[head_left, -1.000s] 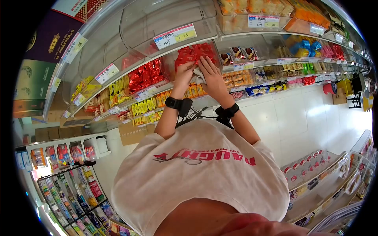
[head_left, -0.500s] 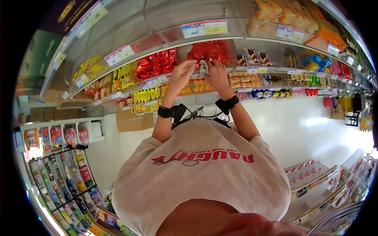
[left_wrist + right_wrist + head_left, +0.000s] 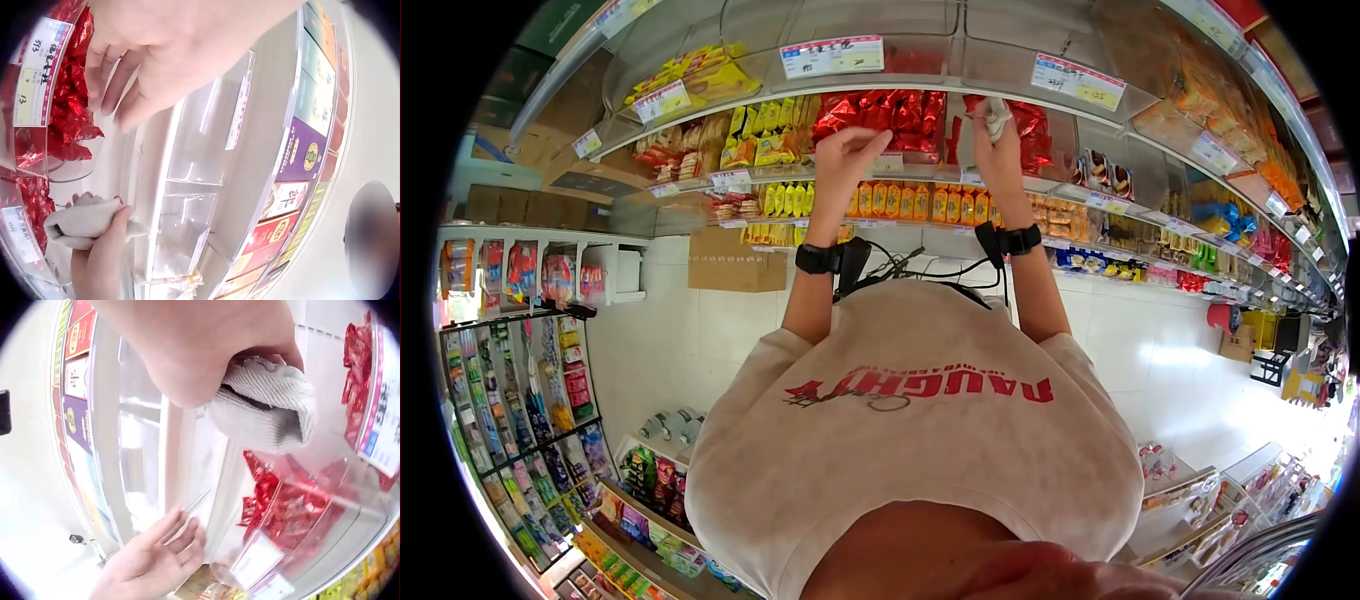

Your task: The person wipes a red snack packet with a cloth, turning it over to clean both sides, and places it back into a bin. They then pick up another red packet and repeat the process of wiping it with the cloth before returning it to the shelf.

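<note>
In the head view the right hand (image 3: 997, 160) grips a folded light-grey cloth (image 3: 994, 118) in front of a bin of red foil packets (image 3: 1034, 138). That same cloth (image 3: 262, 412) is bunched in the fingers of the right hand (image 3: 206, 350) in the right wrist view. My left hand (image 3: 847, 170) holds nothing, its fingers loosely bent, beside a second bin of red packets (image 3: 900, 112). The left wrist view has the left hand (image 3: 169, 56) near the red packets (image 3: 72, 100), with the cloth (image 3: 81, 222) below it.
Clear bins with price tags (image 3: 832, 56) line the upper shelf. Orange packets (image 3: 920, 203) and yellow packets (image 3: 788, 200) fill the lower shelves. A cardboard box (image 3: 737, 262) stands on the floor at the left. Packaged goods (image 3: 530, 430) hang on a rack behind.
The hands have moved apart, the right hand going rightward with the cloth and the left hand coming away from the red packets. The head view has turned toward the left of the shelves.
</note>
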A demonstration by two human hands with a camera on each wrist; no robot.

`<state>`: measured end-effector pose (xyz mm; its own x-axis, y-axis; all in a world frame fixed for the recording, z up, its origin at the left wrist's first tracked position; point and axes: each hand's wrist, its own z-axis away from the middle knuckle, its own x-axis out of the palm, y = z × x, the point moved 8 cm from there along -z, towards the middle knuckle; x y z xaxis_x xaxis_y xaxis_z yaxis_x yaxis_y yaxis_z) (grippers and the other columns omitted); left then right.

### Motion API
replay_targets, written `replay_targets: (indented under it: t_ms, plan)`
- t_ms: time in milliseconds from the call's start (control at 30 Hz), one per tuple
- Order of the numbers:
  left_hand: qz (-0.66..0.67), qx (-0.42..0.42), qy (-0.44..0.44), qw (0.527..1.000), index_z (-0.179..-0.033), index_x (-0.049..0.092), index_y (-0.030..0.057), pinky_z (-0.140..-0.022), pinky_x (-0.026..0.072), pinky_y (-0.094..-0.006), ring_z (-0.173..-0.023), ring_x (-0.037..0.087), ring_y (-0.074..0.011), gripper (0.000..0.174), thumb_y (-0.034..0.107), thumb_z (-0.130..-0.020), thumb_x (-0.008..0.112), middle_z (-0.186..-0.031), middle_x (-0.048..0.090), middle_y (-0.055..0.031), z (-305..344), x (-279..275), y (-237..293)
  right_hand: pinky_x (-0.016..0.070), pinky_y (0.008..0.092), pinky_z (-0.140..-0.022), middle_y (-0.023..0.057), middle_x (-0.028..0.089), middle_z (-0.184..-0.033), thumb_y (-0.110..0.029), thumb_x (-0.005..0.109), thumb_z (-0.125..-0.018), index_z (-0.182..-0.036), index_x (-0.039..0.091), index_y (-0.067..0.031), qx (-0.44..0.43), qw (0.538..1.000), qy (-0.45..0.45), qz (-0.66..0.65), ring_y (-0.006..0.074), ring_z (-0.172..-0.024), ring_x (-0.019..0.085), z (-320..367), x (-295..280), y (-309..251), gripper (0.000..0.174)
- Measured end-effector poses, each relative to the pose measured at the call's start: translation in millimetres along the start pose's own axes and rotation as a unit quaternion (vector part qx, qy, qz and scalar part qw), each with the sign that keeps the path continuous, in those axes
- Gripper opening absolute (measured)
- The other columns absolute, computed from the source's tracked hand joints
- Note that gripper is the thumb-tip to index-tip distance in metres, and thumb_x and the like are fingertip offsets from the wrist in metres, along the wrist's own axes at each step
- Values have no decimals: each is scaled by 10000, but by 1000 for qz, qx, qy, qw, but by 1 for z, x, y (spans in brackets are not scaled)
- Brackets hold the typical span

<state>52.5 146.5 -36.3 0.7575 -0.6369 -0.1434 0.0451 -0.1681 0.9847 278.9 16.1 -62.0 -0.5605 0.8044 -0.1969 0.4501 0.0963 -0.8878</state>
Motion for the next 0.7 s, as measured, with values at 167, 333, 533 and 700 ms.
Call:
replay_targets:
  t_ms: [167,333,533,700]
  plan:
    - [91,0,-35,995,-1212,640,-47,-892,502,-252,-1023,664,-137,360,254,-1014,629,-1108,699,-87,-46,17,-46,490,464,-934,271,568,-1273,-176,689,-906,-1332,517,46,-88,988,-74,100,437,-1130,577,28,47,-75,510]
    - [229,-109,-89,963,-978,638,37,-636,415,-278,-717,505,-86,425,455,-1019,572,-840,577,5,-68,43,-60,339,493,-1155,337,386,-1494,-203,667,-896,-1482,381,39,-97,978,-137,121,499,-1417,331,39,93,-60,695]
    - [73,-39,-122,989,-839,693,20,-644,447,-281,-721,586,-92,531,544,-923,673,-746,627,0,-90,39,-44,336,505,-1170,301,397,-1512,-214,665,-849,-1436,490,-34,-127,932,-226,254,495,-1460,267,55,108,-58,639]
    - [-178,70,-42,981,-869,706,-44,-672,505,-406,-729,671,-300,554,507,-916,673,-752,679,-176,-115,34,-59,355,492,-1160,250,485,-1460,-208,663,-856,-1336,569,-5,-123,929,-277,214,480,-1440,325,62,105,-70,530]
